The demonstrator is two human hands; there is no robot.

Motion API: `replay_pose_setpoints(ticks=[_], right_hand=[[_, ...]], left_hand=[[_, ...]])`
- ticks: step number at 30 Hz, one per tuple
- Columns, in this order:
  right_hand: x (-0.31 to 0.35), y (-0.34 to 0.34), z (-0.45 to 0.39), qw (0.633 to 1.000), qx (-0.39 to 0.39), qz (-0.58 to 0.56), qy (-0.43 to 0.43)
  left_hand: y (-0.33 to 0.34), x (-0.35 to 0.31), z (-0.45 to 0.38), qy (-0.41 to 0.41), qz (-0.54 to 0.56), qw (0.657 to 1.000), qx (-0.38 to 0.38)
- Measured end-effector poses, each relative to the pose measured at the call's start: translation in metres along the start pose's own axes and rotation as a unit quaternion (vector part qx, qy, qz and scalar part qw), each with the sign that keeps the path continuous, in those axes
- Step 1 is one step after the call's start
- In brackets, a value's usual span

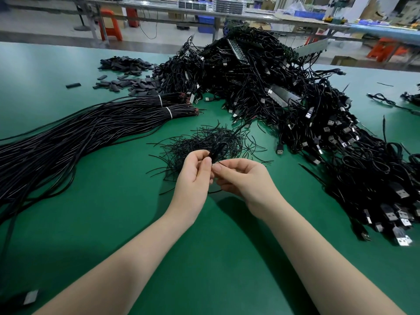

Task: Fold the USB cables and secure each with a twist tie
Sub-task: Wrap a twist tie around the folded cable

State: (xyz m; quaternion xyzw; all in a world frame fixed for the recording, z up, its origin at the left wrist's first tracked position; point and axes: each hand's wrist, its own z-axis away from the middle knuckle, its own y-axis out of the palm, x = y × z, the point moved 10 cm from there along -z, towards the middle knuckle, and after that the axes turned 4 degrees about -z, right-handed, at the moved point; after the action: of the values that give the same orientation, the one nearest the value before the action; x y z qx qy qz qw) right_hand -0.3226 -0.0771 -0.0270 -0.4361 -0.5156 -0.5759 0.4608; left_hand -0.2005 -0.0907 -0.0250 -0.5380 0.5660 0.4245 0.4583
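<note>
The left hand [195, 176] pinches a small folded bundle of black USB cable [217, 150] between thumb and fingertips, its fingers curled round the bundle's lower end. The right hand [244, 178] meets it from the right, thumb and forefinger closed on a thin black twist tie [223, 162] right at the bundle; how many turns the tie has made is too small to tell. The bundle stands up out of the left grip, long axis running away from the person and tilted slightly right, loops at the far end. Both hands touch at the tie, so neither has to reach; the twisting seems to fall to the right hand, turning about the bundle's short axis.

Just beyond the hands a loose heap of spare twist ties [204, 138] lies mid-desk. Toward the desk's [113, 212] left edge run long bundled wires [68, 137] with white bands. A large pile of USB cables [295, 105] fills the far middle and right side, plugs showing.
</note>
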Motion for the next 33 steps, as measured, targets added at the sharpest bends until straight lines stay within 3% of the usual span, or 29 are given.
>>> replay_pose_setpoints(ticks=[7,12,20,28,33], right_hand=[[0.017,-0.007,0.001,0.999,-0.022,0.004,-0.046],[0.02,-0.008,0.003,0.998,-0.043,0.019,-0.052],[0.024,-0.008,0.005,0.997,-0.038,0.03,-0.066],[0.039,-0.011,0.008,0.967,-0.087,0.19,-0.149],[0.052,0.002,0.016,0.948,-0.073,0.228,-0.21]], left_hand=[[-0.002,-0.008,-0.003,0.029,-0.009,0.999,0.01],[0.001,0.003,-0.003,-0.035,0.055,0.998,0.015],[0.002,0.006,-0.005,-0.064,0.084,0.994,0.019],[0.003,-0.02,-0.001,0.014,-0.138,0.989,0.041],[-0.008,-0.027,-0.001,0.014,-0.108,0.994,-0.008]])
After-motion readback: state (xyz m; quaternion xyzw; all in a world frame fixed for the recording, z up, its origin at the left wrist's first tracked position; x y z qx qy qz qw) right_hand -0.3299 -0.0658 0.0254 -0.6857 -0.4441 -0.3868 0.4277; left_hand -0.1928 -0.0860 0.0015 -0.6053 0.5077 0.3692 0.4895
